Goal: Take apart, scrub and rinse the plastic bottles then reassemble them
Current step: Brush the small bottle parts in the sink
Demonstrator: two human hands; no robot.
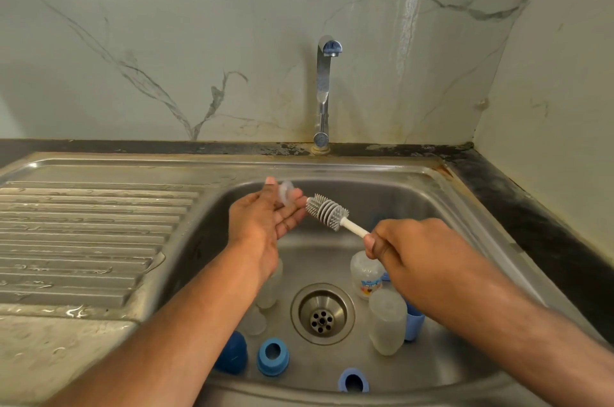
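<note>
Over the sink (382, 174) at mid-frame, I see my left hand (262, 220) pinching a clear teat (286, 192), while my right hand (408, 247) grips the brush (327, 212) by its handle, bristles touching the left fingers (292, 222). Bottles (387, 320) and blue rings (272, 356) lie around the drain (322, 313).

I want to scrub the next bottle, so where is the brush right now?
The brush is held above the sink by the right hand, its bristled head against the clear teat in the left hand, below the tap.
</note>
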